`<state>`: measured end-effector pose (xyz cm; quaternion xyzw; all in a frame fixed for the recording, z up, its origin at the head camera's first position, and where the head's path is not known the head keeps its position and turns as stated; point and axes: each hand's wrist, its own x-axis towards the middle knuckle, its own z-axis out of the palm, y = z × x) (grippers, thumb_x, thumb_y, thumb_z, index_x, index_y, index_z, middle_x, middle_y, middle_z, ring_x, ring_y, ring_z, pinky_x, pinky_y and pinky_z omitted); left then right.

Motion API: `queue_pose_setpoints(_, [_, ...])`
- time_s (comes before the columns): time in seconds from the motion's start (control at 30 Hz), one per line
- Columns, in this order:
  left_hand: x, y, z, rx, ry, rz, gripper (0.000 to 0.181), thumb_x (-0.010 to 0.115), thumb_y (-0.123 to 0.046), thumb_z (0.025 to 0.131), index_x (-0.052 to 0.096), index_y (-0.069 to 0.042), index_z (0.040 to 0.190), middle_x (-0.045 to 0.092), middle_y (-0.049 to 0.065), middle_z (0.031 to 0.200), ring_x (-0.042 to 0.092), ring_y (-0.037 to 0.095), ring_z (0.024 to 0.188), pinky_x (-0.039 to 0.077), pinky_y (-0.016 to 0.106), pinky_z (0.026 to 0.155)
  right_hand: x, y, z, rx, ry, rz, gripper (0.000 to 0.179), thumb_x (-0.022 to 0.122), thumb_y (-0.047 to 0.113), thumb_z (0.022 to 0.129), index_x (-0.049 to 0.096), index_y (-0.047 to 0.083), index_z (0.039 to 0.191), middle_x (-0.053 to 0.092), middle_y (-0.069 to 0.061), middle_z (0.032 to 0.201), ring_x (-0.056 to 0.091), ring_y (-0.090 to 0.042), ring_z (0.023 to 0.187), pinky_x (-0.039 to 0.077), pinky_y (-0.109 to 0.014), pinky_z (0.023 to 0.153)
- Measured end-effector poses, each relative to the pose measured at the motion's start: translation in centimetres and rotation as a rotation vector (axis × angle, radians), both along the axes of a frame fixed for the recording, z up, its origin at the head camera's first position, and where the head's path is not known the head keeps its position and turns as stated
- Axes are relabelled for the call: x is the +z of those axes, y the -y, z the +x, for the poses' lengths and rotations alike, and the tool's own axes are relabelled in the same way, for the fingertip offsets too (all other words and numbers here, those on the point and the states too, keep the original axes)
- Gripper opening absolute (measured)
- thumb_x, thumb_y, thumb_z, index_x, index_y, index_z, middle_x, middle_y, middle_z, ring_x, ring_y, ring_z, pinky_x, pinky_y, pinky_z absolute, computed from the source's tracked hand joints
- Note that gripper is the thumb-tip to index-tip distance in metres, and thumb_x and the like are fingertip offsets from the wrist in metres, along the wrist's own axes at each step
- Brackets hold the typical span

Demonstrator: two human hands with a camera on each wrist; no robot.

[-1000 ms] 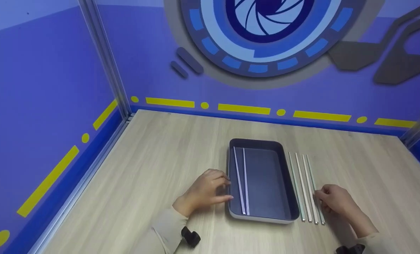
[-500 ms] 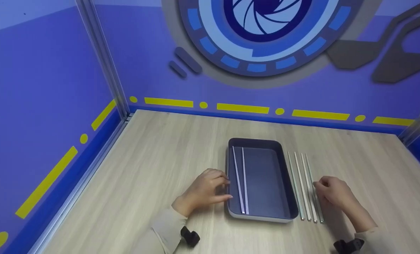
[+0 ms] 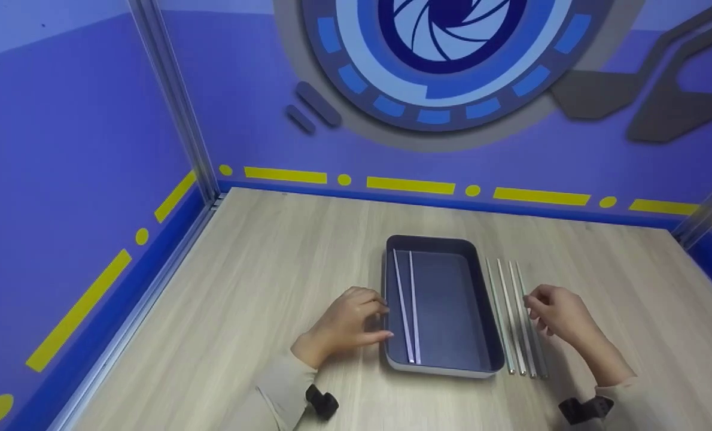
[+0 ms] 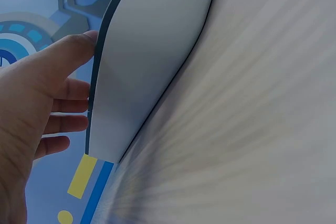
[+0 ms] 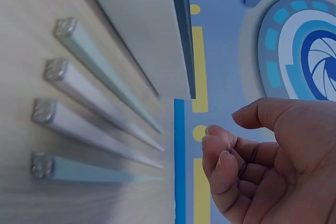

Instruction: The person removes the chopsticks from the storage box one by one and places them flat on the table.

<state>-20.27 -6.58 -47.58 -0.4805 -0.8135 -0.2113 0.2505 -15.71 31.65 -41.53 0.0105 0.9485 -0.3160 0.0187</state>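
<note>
A dark rectangular tray [image 3: 449, 299] with a pale outer wall [image 4: 147, 51] stands on the table. Two lilac chopsticks [image 3: 414, 299] lie inside along its left side. My left hand [image 3: 347, 323] is at the tray's left rim, thumb and fingertips right at the edge. Right of the tray, several chopsticks lie side by side, the outer ones pale green [image 5: 100, 66], the inner ones whitish [image 5: 94, 135]. Over the rightmost of them is my right hand [image 3: 562, 311], with loosely curled fingers and the thumb apart; nothing shows between them in the right wrist view.
The wooden table [image 3: 284, 257] meets a blue wall [image 3: 242, 108] at the back and a side wall [image 3: 63, 179] at the left. A metal post [image 3: 179, 102] stands in the corner. Black bands sit on both sleeves [image 3: 322, 402].
My right hand has moved up and slightly left, away from the near ends of the chopsticks. The left hand, the tray and the chopsticks look unmoved.
</note>
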Motion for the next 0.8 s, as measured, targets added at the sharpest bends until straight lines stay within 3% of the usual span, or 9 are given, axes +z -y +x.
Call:
queue_pose_setpoints(0.53, [-0.1, 0.2, 0.0, -0.004, -0.026, 0.005, 0.036, 0.073, -0.044, 0.079, 0.071, -0.010, 0.091, 0.068, 0.000, 0.096, 0.063, 0.016, 0.094, 0.049, 0.027, 0.092, 1.2, 2.1, -0.9, 0.052, -0.039, -0.007, 0.022, 0.050, 0.015, 0.096, 0.062, -0.002, 0.090, 0.060, -0.005, 0.068, 0.056, -0.014, 0.056, 0.047, -0.024, 0.046])
queue_pose_setpoints(0.8, [0.0, 0.1, 0.1, -0.004, -0.004, 0.018, 0.036, 0.073, -0.044, 0.080, 0.071, -0.010, 0.091, 0.068, 0.000, 0.096, 0.063, 0.016, 0.095, 0.049, 0.027, 0.093, 1.6, 3.6, -1.3, 0.067, -0.058, -0.020, 0.022, 0.051, 0.015, 0.096, 0.062, -0.002, 0.088, 0.060, -0.006, 0.067, 0.055, -0.013, 0.054, 0.046, -0.022, 0.044])
